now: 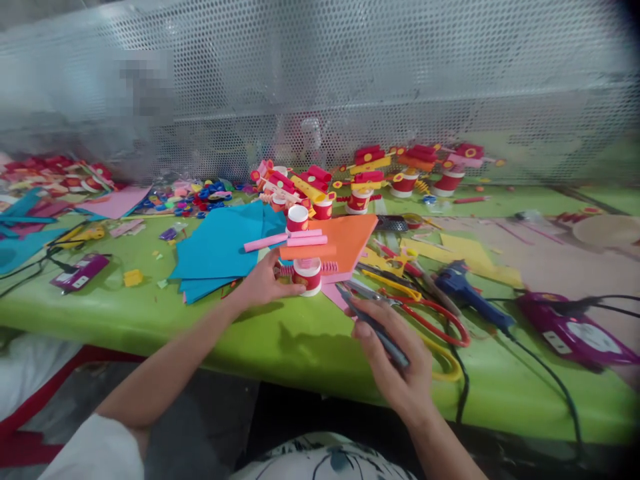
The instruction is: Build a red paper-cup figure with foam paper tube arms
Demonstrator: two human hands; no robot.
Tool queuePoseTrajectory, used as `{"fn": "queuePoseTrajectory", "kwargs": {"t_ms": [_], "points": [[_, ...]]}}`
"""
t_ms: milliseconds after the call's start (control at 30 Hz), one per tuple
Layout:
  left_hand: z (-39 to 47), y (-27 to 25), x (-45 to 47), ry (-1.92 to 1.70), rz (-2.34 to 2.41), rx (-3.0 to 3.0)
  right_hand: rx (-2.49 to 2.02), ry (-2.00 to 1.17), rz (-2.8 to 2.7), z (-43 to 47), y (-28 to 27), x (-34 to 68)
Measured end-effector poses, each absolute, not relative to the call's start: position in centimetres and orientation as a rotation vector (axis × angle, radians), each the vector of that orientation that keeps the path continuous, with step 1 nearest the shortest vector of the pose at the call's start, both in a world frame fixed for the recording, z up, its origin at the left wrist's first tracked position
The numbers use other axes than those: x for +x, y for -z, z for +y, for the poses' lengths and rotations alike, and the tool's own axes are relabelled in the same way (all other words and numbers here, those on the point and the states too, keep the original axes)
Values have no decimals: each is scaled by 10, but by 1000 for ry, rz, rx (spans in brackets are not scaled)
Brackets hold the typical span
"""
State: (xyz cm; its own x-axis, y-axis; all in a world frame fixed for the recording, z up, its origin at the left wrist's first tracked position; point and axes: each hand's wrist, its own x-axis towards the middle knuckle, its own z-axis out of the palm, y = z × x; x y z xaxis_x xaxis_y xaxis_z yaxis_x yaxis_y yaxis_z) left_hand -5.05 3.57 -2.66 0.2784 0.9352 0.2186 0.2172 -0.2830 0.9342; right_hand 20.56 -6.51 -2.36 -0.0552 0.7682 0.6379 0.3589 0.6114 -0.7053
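My left hand [265, 279] is closed round the left side of a small red-and-white paper cup [307, 277], its thumb along the front near the base. Above the cup's rim lie an orange paper roll [307, 253] and pink paper rolls [307, 238]. Pink coiled paper strips [329, 267] stick out at the cup's sides. In my right hand [395, 350] is a slim grey pen-shaped tool [377, 327], its pointed tip aimed up and left toward the cup, apart from it. I cannot tell its exact kind. Another paper cup [298, 219] stands just behind.
Blue sheets [215, 243] and an orange sheet [350, 237] lie behind the cup. To the right are red-handled scissors [435, 310], a blue glue gun [470, 297] and a purple power strip [570, 330] with cables. Several finished paper-cup figures [360, 193] stand along the perforated metal screen [350, 67].
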Motion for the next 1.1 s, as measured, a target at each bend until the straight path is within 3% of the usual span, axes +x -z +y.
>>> {"fn": "queuePoseTrajectory", "kwargs": {"t_ms": [233, 500, 900, 1100], "points": [[-16, 21, -64, -984, 1325, 1835, -931, -855, -1434, -70, 10, 192], [-54, 6, -34, -1145, 1328, 1998, -892, -885, -1577, -69, -2, 171], [-67, -4, -14, -1106, 1145, 2185, -911, -806, -1685, -70, 0, 173], [-79, 1, -4, -1222, 817, 1696, -1033, -1003, -1530, -72, 3, 182]]}}
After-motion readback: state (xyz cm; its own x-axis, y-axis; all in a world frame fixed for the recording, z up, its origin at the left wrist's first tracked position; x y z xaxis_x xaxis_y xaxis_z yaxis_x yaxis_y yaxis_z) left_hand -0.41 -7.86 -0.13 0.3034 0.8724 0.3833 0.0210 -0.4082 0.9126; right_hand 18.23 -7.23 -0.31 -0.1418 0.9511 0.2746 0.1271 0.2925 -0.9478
